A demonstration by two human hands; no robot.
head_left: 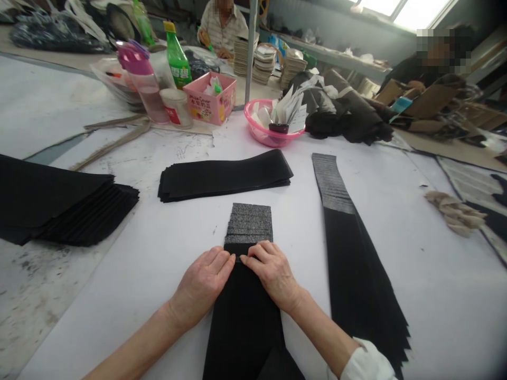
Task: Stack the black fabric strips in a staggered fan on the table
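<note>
In front of me a stack of black fabric strips [245,316] lies lengthwise, its far end fanned into staggered grey speckled edges. My left hand [206,282] is closed at the left side of the top strip, thumb and fingers pinching near its far edge. My right hand [273,272] pinches the same edge from the right, with the two thumbs nearly meeting. To the right lies another fanned stack of black strips [360,274] with a grey far end. Beyond my hands rests a neat pile of black pieces [225,177].
A thick pile of black panels [51,200] lies at the left. Behind are a pink basin [269,138] with papers, a pink box [212,103], a green bottle [176,58] and a purple-lidded cup [148,89]. A crumpled beige cloth [455,211] lies right. Two people sit farther back.
</note>
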